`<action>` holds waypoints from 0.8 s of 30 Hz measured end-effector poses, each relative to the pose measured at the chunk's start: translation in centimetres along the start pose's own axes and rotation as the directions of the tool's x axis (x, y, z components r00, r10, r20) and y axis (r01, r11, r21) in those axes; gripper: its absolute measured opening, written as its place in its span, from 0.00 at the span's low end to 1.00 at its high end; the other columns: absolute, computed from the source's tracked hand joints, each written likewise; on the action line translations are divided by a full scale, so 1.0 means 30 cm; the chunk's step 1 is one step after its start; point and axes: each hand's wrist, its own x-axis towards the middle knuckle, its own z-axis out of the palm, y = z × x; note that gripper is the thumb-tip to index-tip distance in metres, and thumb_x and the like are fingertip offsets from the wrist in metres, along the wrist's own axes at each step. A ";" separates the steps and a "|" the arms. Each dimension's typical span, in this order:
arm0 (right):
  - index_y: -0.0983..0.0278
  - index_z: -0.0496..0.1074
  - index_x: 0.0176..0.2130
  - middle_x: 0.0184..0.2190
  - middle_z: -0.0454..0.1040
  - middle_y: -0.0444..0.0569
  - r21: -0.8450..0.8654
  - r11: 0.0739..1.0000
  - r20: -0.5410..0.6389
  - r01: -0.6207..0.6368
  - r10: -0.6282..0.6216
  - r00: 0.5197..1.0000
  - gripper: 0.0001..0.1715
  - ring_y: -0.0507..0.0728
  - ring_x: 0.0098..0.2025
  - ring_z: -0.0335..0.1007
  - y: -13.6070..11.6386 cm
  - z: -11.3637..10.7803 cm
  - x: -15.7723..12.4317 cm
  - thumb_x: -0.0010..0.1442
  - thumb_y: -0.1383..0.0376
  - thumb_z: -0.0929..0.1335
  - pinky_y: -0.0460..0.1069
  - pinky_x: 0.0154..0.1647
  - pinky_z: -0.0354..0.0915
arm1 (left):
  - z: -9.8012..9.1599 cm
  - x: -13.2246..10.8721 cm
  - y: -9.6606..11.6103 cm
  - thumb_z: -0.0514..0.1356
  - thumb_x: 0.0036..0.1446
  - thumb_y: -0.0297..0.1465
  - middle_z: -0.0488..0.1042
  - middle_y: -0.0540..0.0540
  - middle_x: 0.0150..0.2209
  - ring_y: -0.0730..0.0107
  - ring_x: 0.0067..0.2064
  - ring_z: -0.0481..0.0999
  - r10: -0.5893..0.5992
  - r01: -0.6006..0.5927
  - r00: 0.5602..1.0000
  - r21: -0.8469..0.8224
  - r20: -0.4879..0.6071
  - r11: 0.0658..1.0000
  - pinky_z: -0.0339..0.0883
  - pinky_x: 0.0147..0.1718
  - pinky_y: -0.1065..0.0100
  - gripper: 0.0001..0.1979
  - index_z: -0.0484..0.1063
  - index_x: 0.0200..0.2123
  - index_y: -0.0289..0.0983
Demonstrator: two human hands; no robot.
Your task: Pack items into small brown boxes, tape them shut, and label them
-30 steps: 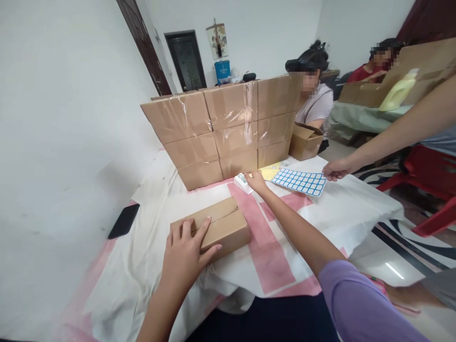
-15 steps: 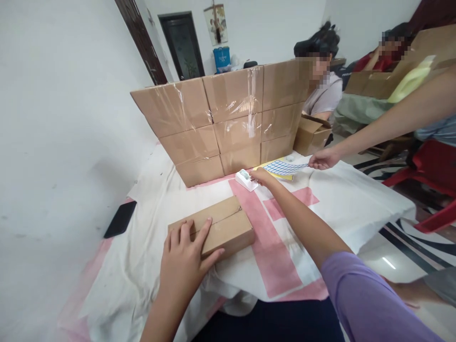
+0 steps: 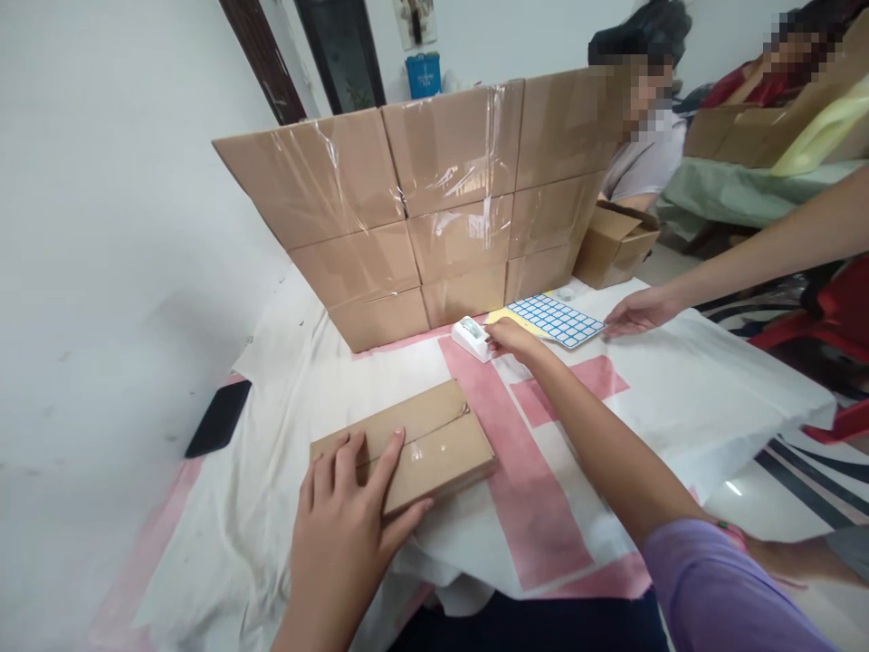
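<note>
The box (image 3: 438,435) lies on the cloth (image 3: 662,385) in the lower middle of the frame, its long edges slanting up to the right. The left hand (image 3: 346,512) rests on its left end, fingers spread over the top and thumb along the near side, without clenching. Beyond the box, at the frame's centre, stands a white device (image 3: 466,335); the right hand (image 3: 510,339) has bent fingers at its right side, and whether they grip it I cannot tell. A strip of cloth separates box and device, and a wider stretch runs right to the table edge. Just behind the device, the carton stack (image 3: 452,213) limits reach. Right of the right hand, a blue-gridded sheet (image 3: 553,317) overlaps a yellow sheet (image 3: 524,323), with a co-worker's hand (image 3: 638,311) at its right corner. A black slab (image 3: 218,418) lies by the left edge.
</note>
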 end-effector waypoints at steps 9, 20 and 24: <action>0.67 0.68 0.29 0.23 0.72 0.48 0.210 0.974 -0.002 0.084 -0.086 0.996 0.12 0.52 0.26 0.73 0.079 -0.010 -0.055 0.65 0.73 0.62 0.47 0.32 0.76 | 0.016 -0.007 -0.016 0.60 0.58 0.52 0.65 0.33 0.57 0.40 0.54 0.68 0.016 -0.016 1.000 -0.009 0.010 1.000 0.67 0.50 0.44 0.41 0.53 0.71 0.51; 0.64 0.67 0.26 0.12 0.63 0.42 0.053 0.993 0.029 -0.106 0.105 0.994 0.18 0.48 0.11 0.53 0.129 -0.125 -0.087 0.66 0.59 0.67 0.43 0.12 0.45 | 0.009 -0.001 -0.011 0.59 0.59 0.50 0.64 0.32 0.58 0.38 0.54 0.68 -0.004 0.004 0.999 -0.010 0.046 1.000 0.69 0.46 0.43 0.42 0.46 0.72 0.53; 0.66 0.72 0.28 0.20 0.72 0.48 0.118 0.990 0.085 -0.075 0.065 0.994 0.19 0.46 0.13 0.55 0.126 -0.119 -0.083 0.67 0.57 0.65 0.43 0.12 0.44 | 0.010 -0.001 -0.012 0.59 0.59 0.51 0.64 0.33 0.58 0.38 0.54 0.68 -0.015 0.015 0.998 -0.010 0.055 1.000 0.69 0.47 0.42 0.43 0.45 0.72 0.54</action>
